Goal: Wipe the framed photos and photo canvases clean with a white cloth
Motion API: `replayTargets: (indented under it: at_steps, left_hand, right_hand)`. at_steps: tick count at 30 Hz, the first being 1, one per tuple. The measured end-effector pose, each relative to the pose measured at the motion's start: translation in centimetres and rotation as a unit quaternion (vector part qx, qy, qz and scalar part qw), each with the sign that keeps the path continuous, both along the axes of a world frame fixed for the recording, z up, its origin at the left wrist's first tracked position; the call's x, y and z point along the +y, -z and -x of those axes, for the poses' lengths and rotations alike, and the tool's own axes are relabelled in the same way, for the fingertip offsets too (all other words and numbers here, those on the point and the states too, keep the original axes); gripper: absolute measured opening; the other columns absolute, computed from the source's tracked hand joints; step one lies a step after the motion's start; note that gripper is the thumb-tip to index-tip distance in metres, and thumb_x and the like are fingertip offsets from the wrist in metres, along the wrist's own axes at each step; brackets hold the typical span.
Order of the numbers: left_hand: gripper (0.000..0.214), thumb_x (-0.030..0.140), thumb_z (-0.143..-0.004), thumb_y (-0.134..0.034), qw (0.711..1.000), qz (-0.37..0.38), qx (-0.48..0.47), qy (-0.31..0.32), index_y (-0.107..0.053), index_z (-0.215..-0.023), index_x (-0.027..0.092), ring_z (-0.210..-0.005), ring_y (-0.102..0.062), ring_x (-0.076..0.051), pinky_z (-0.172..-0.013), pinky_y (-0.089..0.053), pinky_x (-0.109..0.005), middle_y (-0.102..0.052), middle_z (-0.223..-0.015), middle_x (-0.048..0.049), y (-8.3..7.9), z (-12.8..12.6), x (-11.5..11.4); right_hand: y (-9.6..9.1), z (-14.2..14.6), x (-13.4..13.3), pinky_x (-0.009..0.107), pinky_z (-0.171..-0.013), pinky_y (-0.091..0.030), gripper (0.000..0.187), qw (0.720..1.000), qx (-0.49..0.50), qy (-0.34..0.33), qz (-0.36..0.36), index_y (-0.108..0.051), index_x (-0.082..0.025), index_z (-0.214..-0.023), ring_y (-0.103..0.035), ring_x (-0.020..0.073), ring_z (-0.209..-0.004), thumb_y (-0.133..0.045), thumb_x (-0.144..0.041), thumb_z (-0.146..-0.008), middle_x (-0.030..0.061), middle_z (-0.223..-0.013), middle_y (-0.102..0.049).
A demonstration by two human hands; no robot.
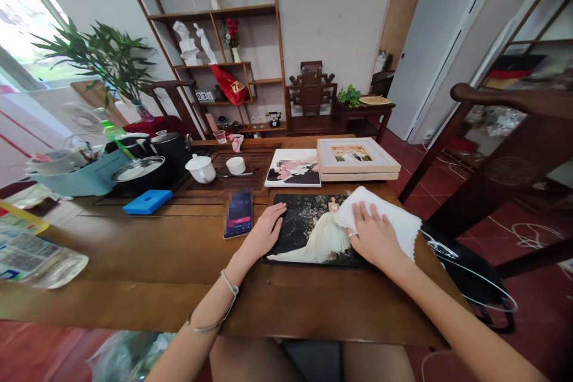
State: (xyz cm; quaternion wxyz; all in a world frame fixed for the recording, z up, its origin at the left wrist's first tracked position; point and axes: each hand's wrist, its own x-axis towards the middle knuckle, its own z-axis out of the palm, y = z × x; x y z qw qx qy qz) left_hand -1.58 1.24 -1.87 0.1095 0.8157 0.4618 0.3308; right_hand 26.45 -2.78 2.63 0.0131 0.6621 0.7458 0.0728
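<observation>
A photo panel (308, 233) with a person in a long pale gown lies flat on the wooden table in front of me. My left hand (267, 228) rests on its left edge with the fingers stretched out, holding nothing. On the panel's right part lies a white cloth (403, 224), which hangs over beyond the right side. My right hand (373, 233) presses flat on this cloth, fingers spread, a ring on one of them. The cloth hides the panel's upper right corner. A phone (238, 213) with a lit screen lies just left of my left hand.
Behind the panel are a white photo panel (293, 168) and stacked frames (358, 159). A lidded white bowl (200, 168), a small cup (236, 165), a blue box (147, 202) and a clear bottle (45, 259) stand leftward. A dark chair (501, 173) stands right.
</observation>
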Motion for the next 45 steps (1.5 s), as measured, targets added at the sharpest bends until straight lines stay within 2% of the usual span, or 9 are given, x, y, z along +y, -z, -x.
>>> replayTargets:
  at_steps: [5, 8, 11, 14, 23, 30, 34, 40, 45]
  left_hand:
    - [0.035, 0.019, -0.095, -0.038, 1.000, -0.003, -0.003, -0.001, -0.061, -0.122, 0.014, -0.128, -0.051, -0.024, -0.111, -0.039, -0.049, -0.059, -0.133, -0.0138, 0.1, -0.1, 0.0]
    - [0.035, 0.018, -0.095, -0.038, 1.000, -0.004, -0.005, -0.001, -0.060, -0.122, 0.013, -0.128, -0.051, -0.024, -0.111, -0.040, -0.049, -0.058, -0.133, -0.0145, 0.2, -0.1, 0.1]
    - [0.035, 0.016, -0.093, -0.039, 1.000, -0.004, -0.006, 0.007, -0.061, -0.121, 0.014, -0.128, -0.052, -0.024, -0.110, -0.041, -0.050, -0.059, -0.132, -0.0146, 0.2, 0.1, 0.2]
    - [0.035, 0.015, -0.092, -0.042, 1.000, 0.002, -0.001, 0.028, -0.061, -0.120, 0.012, -0.128, -0.051, -0.025, -0.108, -0.043, -0.047, -0.058, -0.132, -0.0167, -0.1, 0.2, 0.2]
    - [0.035, 0.017, -0.094, -0.038, 1.000, -0.017, 0.000, 0.011, -0.060, -0.120, 0.011, -0.126, -0.054, -0.025, -0.109, -0.041, -0.050, -0.059, -0.130, -0.0177, 0.3, 0.0, 0.3]
    - [0.036, 0.016, -0.092, -0.041, 1.000, 0.014, -0.006, 0.019, -0.059, -0.123, 0.015, -0.128, -0.051, -0.025, -0.109, -0.042, -0.048, -0.058, -0.133, -0.0147, -0.2, 0.2, 0.2]
    - [0.038, 0.014, -0.091, -0.041, 1.000, 0.016, -0.005, 0.020, -0.059, -0.124, 0.015, -0.128, -0.051, -0.024, -0.110, -0.041, -0.048, -0.057, -0.133, -0.0146, -0.2, 0.2, 0.2]
    - [0.036, 0.016, -0.093, -0.039, 1.000, -0.016, -0.015, 0.016, -0.060, -0.123, 0.015, -0.126, -0.052, -0.025, -0.109, -0.041, -0.052, -0.059, -0.131, -0.0154, 0.5, 0.0, 0.4]
    - [0.036, 0.016, -0.093, -0.038, 1.000, -0.010, -0.015, 0.013, -0.060, -0.121, 0.013, -0.126, -0.052, -0.026, -0.109, -0.041, -0.051, -0.059, -0.129, -0.0168, 0.4, -0.1, 0.3]
  right_hand:
    - [0.7, 1.4, 0.0, 0.063, -0.103, -0.030, 0.063, 0.999, -0.011, -0.012, -0.040, -0.037, 0.003, -0.143, -0.030, 0.0481, -0.135, -0.045, -0.031, -0.091, 0.0281, -0.148, -0.034]
    - [1.2, 3.6, -1.2, 0.061, -0.110, -0.022, 0.066, 0.987, 0.030, -0.157, -0.021, -0.033, -0.001, -0.146, -0.021, 0.0452, -0.140, -0.046, -0.033, -0.090, 0.0238, -0.153, -0.028]
    - [1.3, 5.5, -2.7, 0.057, -0.116, -0.012, 0.071, 0.936, 0.073, -0.344, -0.006, -0.028, -0.005, -0.150, -0.009, 0.0393, -0.144, -0.048, -0.036, -0.089, 0.0184, -0.157, -0.022]
    - [1.3, 6.0, -3.6, 0.054, -0.117, -0.009, 0.074, 0.901, 0.096, -0.423, 0.003, -0.027, -0.007, -0.150, -0.008, 0.0367, -0.145, -0.050, -0.039, -0.087, 0.0168, -0.157, -0.022]
    - [1.1, 6.0, -1.3, 0.062, -0.110, -0.022, 0.066, 0.988, 0.053, -0.144, -0.027, -0.035, 0.001, -0.145, -0.023, 0.0459, -0.139, -0.047, -0.034, -0.090, 0.0255, -0.151, -0.030]
    - [1.5, 10.9, -4.5, 0.067, -0.108, -0.021, 0.072, 0.957, 0.064, -0.281, -0.037, -0.033, 0.005, -0.145, -0.019, 0.0501, -0.138, -0.046, -0.041, -0.091, 0.0290, -0.151, -0.026]
    - [1.5, 10.2, -4.6, 0.062, -0.111, -0.021, 0.068, 0.948, 0.097, -0.301, -0.013, -0.035, 0.001, -0.145, -0.022, 0.0445, -0.140, -0.044, -0.040, -0.091, 0.0244, -0.151, -0.030]
    - [0.3, 7.0, 1.1, 0.056, -0.113, -0.020, 0.062, 0.968, 0.124, -0.219, 0.018, -0.038, -0.003, -0.145, -0.024, 0.0380, -0.141, -0.041, -0.036, -0.093, 0.0195, -0.151, -0.035]
    - [-0.7, 8.5, 6.3, 0.048, -0.111, -0.026, 0.055, 0.963, 0.156, -0.219, 0.023, -0.047, -0.006, -0.139, -0.035, 0.0324, -0.137, -0.035, -0.039, -0.097, 0.0177, -0.144, -0.047]
